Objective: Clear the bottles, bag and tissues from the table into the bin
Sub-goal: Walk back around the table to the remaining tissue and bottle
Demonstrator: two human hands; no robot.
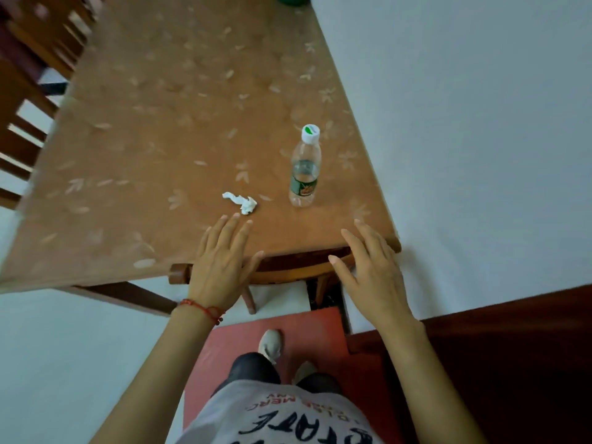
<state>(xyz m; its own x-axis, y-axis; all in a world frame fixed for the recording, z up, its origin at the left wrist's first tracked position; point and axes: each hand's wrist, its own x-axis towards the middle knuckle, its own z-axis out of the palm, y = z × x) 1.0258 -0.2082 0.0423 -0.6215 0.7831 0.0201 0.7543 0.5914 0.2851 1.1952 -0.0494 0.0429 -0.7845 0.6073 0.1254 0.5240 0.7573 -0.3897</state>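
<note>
Left hand flat, fingers spread, holding nothing | right hand likewise, over bench edge | crumpled tissue just beyond left fingertips | bottle upright farther off, between both hands.

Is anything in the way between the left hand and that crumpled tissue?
Nothing visible. The left hand is open, fingertips just short of the crumpled tissue, with only bare table between. The plastic bottle stands off to the right.

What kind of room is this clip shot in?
Probably a home dining area: a wooden table under a leaf-patterned cover, wooden chairs drawn up to it, against a plain white wall.
</note>
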